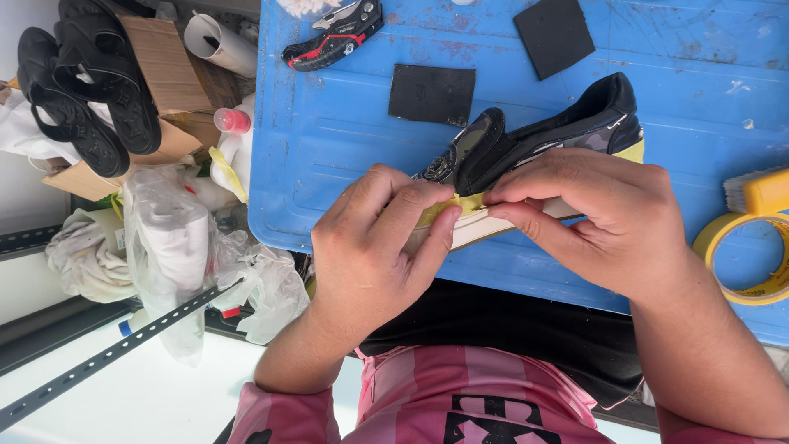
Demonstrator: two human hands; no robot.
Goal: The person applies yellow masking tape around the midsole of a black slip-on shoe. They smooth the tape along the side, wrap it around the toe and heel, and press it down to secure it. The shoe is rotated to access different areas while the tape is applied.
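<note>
A black and camouflage sneaker (pixel 542 136) with a white sole lies on its side on the blue table (pixel 329 148). A strip of yellow tape (pixel 460 205) runs along the edge above the sole. My left hand (pixel 374 247) presses the tape at the toe end with fingers and thumb. My right hand (pixel 600 214) pinches the tape along the sole's middle. Both hands cover much of the sole.
A roll of yellow tape (pixel 744 259) and a yellow-handled brush (pixel 760 191) lie at the right edge. Two black square pads (pixel 431 93) (pixel 553 33) and a black and red utility knife (pixel 333 37) lie farther away. Left of the table sit black sandals (pixel 90 82), a cardboard box, bottles and plastic bags.
</note>
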